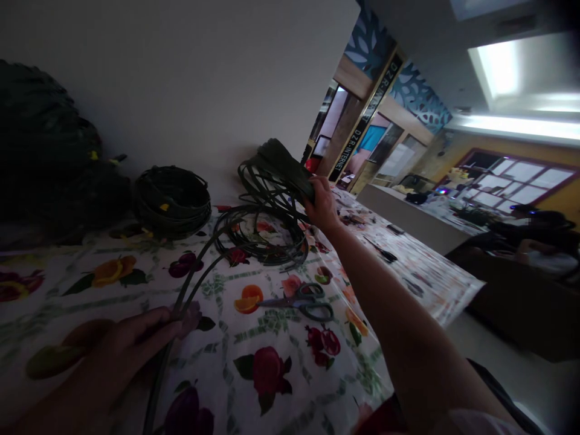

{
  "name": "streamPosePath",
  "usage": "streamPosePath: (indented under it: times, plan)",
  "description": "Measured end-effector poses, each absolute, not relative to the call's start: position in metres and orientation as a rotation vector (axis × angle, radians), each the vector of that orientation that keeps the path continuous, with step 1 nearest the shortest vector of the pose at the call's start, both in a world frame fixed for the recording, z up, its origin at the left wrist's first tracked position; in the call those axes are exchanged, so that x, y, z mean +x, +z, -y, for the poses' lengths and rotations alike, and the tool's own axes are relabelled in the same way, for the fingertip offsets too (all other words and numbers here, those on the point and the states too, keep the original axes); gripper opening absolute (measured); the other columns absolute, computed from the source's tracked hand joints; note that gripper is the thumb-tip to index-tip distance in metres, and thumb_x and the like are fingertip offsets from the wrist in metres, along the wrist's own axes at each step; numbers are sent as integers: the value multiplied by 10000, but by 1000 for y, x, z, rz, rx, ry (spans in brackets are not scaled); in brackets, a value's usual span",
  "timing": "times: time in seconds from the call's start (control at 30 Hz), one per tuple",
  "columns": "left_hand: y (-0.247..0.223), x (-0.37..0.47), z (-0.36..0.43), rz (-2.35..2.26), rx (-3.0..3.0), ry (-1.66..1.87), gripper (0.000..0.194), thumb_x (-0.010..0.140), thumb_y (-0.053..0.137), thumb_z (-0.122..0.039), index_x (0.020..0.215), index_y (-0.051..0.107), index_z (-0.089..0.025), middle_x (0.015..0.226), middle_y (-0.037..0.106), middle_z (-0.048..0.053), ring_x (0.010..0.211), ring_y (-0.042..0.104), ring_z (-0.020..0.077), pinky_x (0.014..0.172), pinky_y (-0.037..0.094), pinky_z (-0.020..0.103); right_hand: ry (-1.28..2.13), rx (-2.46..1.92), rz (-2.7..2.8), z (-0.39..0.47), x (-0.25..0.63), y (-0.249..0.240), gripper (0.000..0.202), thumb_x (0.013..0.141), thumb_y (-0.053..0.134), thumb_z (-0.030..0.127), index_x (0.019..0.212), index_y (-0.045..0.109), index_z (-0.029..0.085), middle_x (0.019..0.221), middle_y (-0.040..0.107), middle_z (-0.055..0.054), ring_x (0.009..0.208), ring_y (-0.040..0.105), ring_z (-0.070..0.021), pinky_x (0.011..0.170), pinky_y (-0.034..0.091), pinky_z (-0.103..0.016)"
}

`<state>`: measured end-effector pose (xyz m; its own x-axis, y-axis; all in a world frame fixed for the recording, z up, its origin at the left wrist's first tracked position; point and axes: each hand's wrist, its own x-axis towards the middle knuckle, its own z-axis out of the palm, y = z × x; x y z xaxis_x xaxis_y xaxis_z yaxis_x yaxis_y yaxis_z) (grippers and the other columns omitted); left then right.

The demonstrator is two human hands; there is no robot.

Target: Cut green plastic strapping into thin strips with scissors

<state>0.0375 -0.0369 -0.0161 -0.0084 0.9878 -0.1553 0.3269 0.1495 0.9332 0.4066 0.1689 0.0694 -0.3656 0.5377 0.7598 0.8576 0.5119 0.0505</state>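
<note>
Between the thumb and fingers of my left hand [149, 332], low on the left, are two dark green flat strips [193, 284], which run up to a loose coil [260, 257] on the table. My right hand [322, 202] reaches farther forward and is wrapped round a bundle of dark green strips [281, 163]; thin loops hang from the bundle over the coil. Scissors [299, 302] with grey-green handles lie on the cloth between my arms, points to the left, touched by neither hand.
A fruit-patterned tablecloth [217, 374] covers the table. Against the wall stand a stack of dark woven rings [174, 199] and a big dark pile [40, 151] at left. More tools [385, 251] lie toward the far right edge. A person [539, 241] sits at another table beyond.
</note>
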Motion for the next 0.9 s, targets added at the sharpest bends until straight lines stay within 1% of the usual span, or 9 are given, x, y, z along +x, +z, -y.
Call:
streamPosePath:
  times: [0.07, 0.17, 0.27, 0.47, 0.57, 0.67, 0.73, 0.83, 0.9]
  plan:
    - [-21, 33, 34, -1513, 1319, 865, 355, 696, 584, -521, 852, 754, -253, 1071, 763, 20, 1088, 679, 249, 958, 523, 286, -579, -1164, 2072, -168, 400, 56, 359, 831, 498, 165, 1189, 485, 148, 1198, 497, -185, 1146, 492, -311, 1003, 431, -459]
    - [-32, 23, 27, -1554, 1330, 768, 358, 663, 638, -552, 834, 758, -261, 1051, 764, 28, 1090, 668, 303, 880, 568, 333, -568, -1221, 2124, -161, 385, 32, 364, 833, 507, 157, 1195, 496, 125, 1214, 505, -191, 1151, 497, -306, 1010, 423, -433]
    - [-42, 15, 22, -1536, 1368, 717, 369, 656, 660, -583, 834, 747, -272, 1000, 766, 12, 1045, 668, 317, 815, 575, 336, -555, -1284, 2209, -152, 369, 7, 337, 859, 535, 187, 1185, 524, 102, 1218, 528, -194, 1136, 520, -294, 993, 433, -391]
    - [-41, 17, 24, -1458, 1531, 774, 338, 776, 609, -545, 726, 664, -215, 742, 686, 5, 776, 631, 228, 677, 492, 276, -495, -1283, 2428, -133, 346, -23, 303, 852, 604, 215, 1148, 590, 155, 1202, 604, -137, 1097, 574, -273, 936, 459, -370]
    - [-35, 19, 27, -1353, 1562, 796, 271, 814, 599, -448, 759, 660, -190, 755, 658, 1, 779, 598, 191, 707, 447, 258, -454, -1200, 2486, -127, 344, -30, 231, 850, 590, 224, 1069, 629, 161, 1191, 631, -142, 1043, 613, -285, 894, 483, -386]
    - [-37, 18, 27, -1253, 1514, 830, 247, 838, 570, -399, 738, 615, -178, 703, 591, -12, 710, 549, 153, 656, 412, 241, -435, -1126, 2469, -129, 351, -39, 245, 823, 570, 207, 1049, 645, 154, 1156, 646, -174, 981, 639, -324, 853, 501, -443]
    - [-43, 16, 26, -1224, 1476, 845, 241, 837, 575, -387, 723, 590, -174, 664, 540, -24, 655, 509, 133, 615, 384, 236, -477, -1130, 2477, -135, 359, -48, 241, 842, 551, 256, 1053, 648, 190, 1153, 655, -157, 972, 657, -313, 815, 527, -422]
    - [-49, 15, 25, -1159, 1418, 882, 217, 832, 581, -370, 736, 592, -175, 649, 527, -26, 633, 506, 126, 599, 378, 234, -517, -1253, 2462, -143, 368, -57, 230, 889, 525, 350, 1059, 646, 254, 1142, 667, -152, 930, 678, -289, 735, 550, -389]
    - [-50, 16, 26, -1147, 1385, 886, 213, 818, 596, -367, 719, 581, -179, 632, 526, -26, 607, 509, 124, 576, 375, 232, -485, -1233, 2476, -145, 370, -59, 245, 910, 515, 408, 1077, 639, 277, 1142, 671, -142, 911, 689, -266, 728, 555, -371]
